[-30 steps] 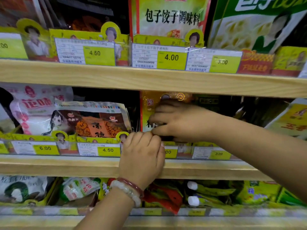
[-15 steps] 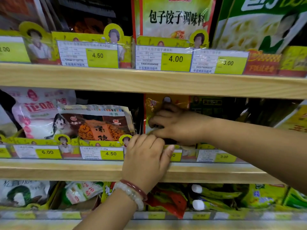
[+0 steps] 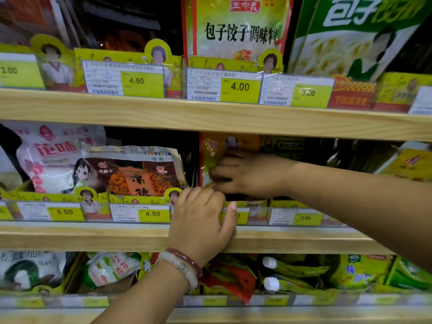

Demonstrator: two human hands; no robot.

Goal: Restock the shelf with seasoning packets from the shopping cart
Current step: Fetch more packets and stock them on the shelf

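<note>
A shop. Pale wooden shelves (image 3: 210, 120) carry bagged seasoning packets (image 3: 236, 29). Yellow printed price tags (image 3: 240, 87) line the front edges.

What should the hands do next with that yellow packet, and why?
Probably push the yellow packet further back until it stands behind the price strip. The right hand grips it on the middle shelf, while the left hand holds the strip's edge.

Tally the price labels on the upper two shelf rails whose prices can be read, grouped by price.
2.00 label: 1
3.00 labels: 2
4.00 label: 1
4.50 labels: 2
6.00 label: 1
Total: 7
One more label is mostly covered by the left hand, so its price is unreadable.
</note>
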